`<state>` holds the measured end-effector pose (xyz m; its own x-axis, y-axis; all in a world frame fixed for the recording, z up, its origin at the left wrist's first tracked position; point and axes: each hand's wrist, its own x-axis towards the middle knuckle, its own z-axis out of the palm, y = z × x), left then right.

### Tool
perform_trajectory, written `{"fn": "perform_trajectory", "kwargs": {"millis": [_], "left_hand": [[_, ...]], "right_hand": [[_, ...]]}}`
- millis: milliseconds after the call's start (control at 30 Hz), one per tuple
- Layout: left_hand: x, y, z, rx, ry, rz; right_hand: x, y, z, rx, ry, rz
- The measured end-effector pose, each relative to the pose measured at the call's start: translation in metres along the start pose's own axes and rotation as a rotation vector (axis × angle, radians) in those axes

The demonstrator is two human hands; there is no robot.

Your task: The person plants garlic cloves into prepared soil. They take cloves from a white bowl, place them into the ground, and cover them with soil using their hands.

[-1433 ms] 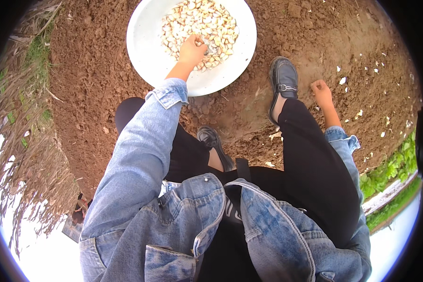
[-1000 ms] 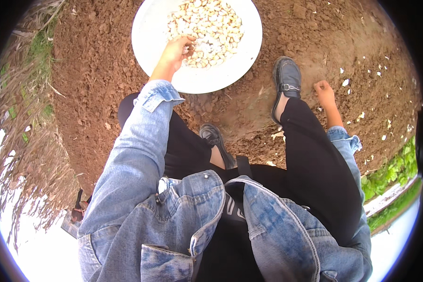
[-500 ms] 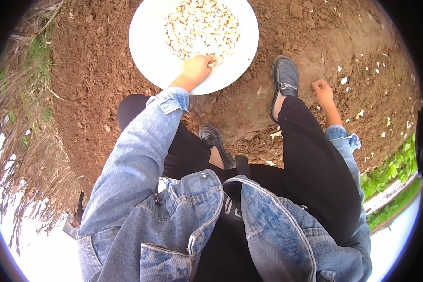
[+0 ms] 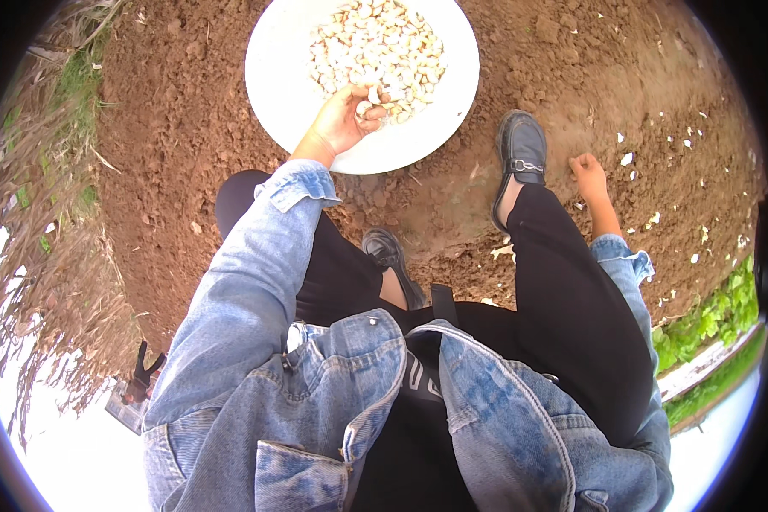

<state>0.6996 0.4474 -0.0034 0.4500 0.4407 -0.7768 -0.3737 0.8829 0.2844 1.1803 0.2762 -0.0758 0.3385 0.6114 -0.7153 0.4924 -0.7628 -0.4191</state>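
Tilled brown soil, white basin, scattered pale cloves, black shoes

— What is the ground here?

— It is bare brown soil, loose and crumbly, with small clods. Pale bits lie scattered over it on the right side.

— Is there any plant around?

— Yes. Dry straw-coloured grass with a little green runs along the left edge, and fresh green leaves grow at the lower right, beside a pale strip.

— And the light?

— Bright daylight — the rim is washed out white.
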Motion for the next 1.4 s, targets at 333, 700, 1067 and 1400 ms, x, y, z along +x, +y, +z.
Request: {"fn": "perform_trajectory", "kwargs": {"millis": [333,700,1067,1400], "left_hand": [[0.001,-0.002,-0.009,0.005,0.142,-0.015],[0.017,0.034,-0.05,0.988,0.624,0.397],[0.031,0.024,-0.047,1.751,0.576,0.424],[0.018,0.042,-0.055,0.153,0.372,0.286]], "right_hand": [[0.003,0.007,0.0,-0.039,0.017,-0.002],[0.003,0.003,0.001,-0.059,0.002,-0.004],[0.005,0.014,0.0,-0.057,0.031,-0.031],[0.002,0.008,0.001,-0.084,0.018,-0.016]]}}
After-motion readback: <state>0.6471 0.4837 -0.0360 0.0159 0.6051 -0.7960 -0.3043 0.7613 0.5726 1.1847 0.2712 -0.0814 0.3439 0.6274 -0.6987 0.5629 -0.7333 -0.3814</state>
